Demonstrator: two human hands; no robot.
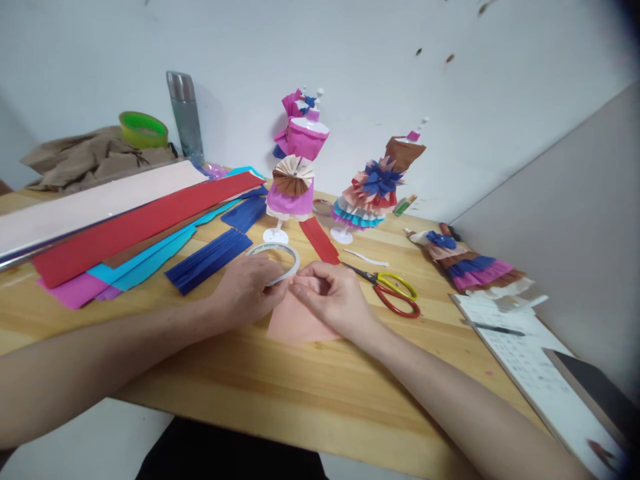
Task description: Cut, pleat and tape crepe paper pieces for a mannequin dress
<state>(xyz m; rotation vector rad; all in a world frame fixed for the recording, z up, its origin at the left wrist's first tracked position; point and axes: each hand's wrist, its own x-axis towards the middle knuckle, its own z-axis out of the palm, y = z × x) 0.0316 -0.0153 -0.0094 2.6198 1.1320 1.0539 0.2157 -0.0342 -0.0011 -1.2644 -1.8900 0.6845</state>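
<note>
The tape roll (274, 261) sits at the centre of the frame on the wooden table (310, 380), gripped by the left hand (245, 290), whose fingers curl around its near rim. Just right of it, the right hand (333, 300) pinches its fingertips together at the roll's edge, resting on a pink paper sheet (293, 323). Scissors (393, 290) lie to the right; no containers show any contents.

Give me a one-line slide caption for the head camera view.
Left hand holds a tape roll while right hand pinches pink paper on a wooden table, beside scissors.
</note>
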